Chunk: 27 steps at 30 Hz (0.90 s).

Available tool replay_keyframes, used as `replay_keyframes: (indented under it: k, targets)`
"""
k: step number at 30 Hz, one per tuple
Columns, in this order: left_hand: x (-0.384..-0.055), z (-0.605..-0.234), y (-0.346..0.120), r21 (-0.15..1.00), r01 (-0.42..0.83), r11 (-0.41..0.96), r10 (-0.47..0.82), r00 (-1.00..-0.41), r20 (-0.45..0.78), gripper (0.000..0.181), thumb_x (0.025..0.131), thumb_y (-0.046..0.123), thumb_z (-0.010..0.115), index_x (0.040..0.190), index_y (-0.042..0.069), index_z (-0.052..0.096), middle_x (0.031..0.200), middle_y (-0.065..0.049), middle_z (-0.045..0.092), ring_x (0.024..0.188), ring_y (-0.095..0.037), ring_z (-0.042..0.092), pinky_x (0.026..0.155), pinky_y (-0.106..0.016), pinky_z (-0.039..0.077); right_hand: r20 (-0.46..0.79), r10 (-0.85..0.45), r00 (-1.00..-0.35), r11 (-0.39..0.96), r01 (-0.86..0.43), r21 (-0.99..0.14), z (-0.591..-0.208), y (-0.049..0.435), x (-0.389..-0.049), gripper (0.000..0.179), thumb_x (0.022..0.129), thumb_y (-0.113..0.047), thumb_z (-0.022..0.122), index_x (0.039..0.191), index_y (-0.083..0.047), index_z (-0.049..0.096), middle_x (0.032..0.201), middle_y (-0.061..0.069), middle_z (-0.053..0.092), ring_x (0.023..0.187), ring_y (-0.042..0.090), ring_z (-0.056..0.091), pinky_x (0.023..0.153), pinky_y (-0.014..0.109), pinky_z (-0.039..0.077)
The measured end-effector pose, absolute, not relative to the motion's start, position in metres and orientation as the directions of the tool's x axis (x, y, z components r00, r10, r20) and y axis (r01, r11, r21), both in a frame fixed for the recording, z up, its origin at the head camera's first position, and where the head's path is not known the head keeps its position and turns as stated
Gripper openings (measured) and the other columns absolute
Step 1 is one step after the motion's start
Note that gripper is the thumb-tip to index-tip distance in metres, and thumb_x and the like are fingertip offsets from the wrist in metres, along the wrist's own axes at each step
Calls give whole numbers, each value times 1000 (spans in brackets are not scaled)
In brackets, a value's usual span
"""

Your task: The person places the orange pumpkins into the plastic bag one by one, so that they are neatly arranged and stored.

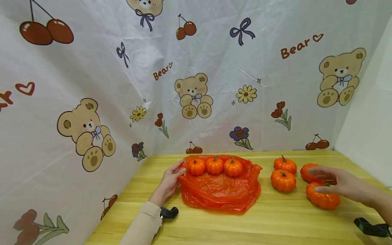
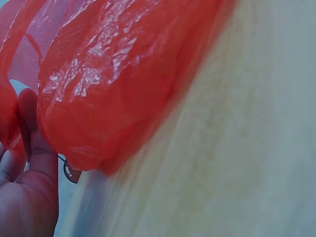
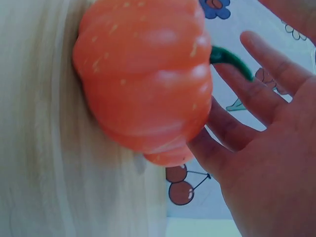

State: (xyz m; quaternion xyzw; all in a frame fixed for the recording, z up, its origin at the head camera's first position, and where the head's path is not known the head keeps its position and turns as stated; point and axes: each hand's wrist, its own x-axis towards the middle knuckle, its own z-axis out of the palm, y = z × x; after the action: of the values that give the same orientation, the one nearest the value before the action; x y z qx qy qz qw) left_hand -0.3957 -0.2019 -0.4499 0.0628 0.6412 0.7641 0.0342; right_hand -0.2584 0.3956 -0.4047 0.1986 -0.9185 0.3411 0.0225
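Note:
My left hand [image 1: 169, 180] pinches the left edge of a thin red plastic bag [image 1: 220, 199], which lies spread with its mouth open. Three small orange pumpkins [image 1: 215, 165] with green stems sit in a row along the back of the bag. In the left wrist view, the thumb and fingers [image 2: 42, 163] meet the bag's crumpled film. My right hand [image 1: 346, 183] hovers with spread fingers over a front-right pumpkin [image 1: 321, 199]; in the right wrist view its fingers extend beside that pumpkin's green stem [image 3: 232, 60]. Another pumpkin [image 1: 308, 172] is partly hidden behind this hand.
Two more pumpkins, one behind [image 1: 284, 165] and one in front [image 1: 283, 182], stand between the bag and my right hand. Everything rests on a light wooden table [image 1: 260, 224]. A white cloth [image 1: 220, 129] printed with bears hangs behind and to the left.

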Motion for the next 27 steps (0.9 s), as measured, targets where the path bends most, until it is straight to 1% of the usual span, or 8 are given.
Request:
replay_keyframes:
  k: [2, 6, 9, 12, 17, 22, 25, 27]
  targets:
    - [-396, -451, -202, 984, 32, -177, 138, -989, 56, 56, 100, 11, 68, 153, 18, 52, 153, -17, 54, 107, -14, 69, 81, -26, 62, 174, -369, -913, 679, -393, -620, -409, 400, -259, 53, 97, -14, 72, 142, 5, 53, 125, -42, 51, 107, -16, 55, 80, 15, 54]
    - [-396, -452, -202, 984, 43, -173, 143, -987, 68, 56, 100, 12, 68, 153, 17, 52, 149, -17, 57, 106, -14, 69, 81, -26, 62, 198, -417, -887, 635, -440, -635, -417, 407, -261, 49, 96, -8, 71, 141, 3, 54, 128, -37, 56, 110, -16, 54, 81, 13, 51]
    - [-397, -453, -202, 983, 44, -176, 142, -987, 70, 55, 100, 12, 68, 153, 18, 52, 148, -17, 58, 106, -14, 69, 81, -26, 62, 214, -437, -874, 618, -464, -635, -422, 410, -262, 48, 96, -6, 69, 141, 2, 55, 130, -33, 58, 114, -19, 50, 81, 11, 48]
    - [-397, -453, -202, 983, 40, -178, 136, -989, 65, 55, 100, 11, 67, 152, 19, 53, 148, -16, 58, 106, -14, 69, 80, -26, 62, 226, -416, -881, 634, -459, -622, -427, 412, -261, 47, 96, -6, 70, 141, -1, 57, 131, -31, 59, 115, -21, 46, 81, 12, 48]
    - [-397, -453, -202, 984, 41, -174, 141, -988, 66, 56, 100, 11, 67, 153, 18, 52, 150, -16, 56, 104, -13, 69, 79, -25, 62, 224, -373, -900, 696, -432, -574, -435, 417, -260, 48, 95, -12, 73, 140, -8, 59, 131, -29, 59, 115, -22, 43, 81, 14, 46]
    - [-396, -452, -202, 984, 40, -174, 146, -987, 66, 55, 101, 11, 66, 153, 18, 52, 152, -17, 54, 102, -12, 69, 77, -24, 61, 198, -362, -911, 732, -410, -544, -442, 422, -261, 50, 96, -16, 72, 144, -15, 57, 132, -34, 54, 114, -25, 37, 80, 15, 45]
    - [-396, -451, -202, 983, 43, -180, 147, -987, 70, 56, 101, 10, 66, 154, 18, 51, 154, -18, 53, 104, -13, 69, 78, -24, 61, 189, -361, -913, 733, -403, -548, -444, 425, -261, 51, 97, -16, 70, 146, -16, 56, 133, -39, 48, 114, -26, 33, 79, 16, 44]
    - [-396, -451, -202, 982, 44, -185, 147, -987, 72, 56, 100, 10, 66, 154, 18, 51, 154, -17, 52, 106, -13, 69, 78, -24, 61, 179, -368, -912, 732, -403, -549, -445, 426, -261, 53, 98, -16, 69, 148, -16, 54, 133, -41, 45, 114, -26, 33, 79, 17, 45]
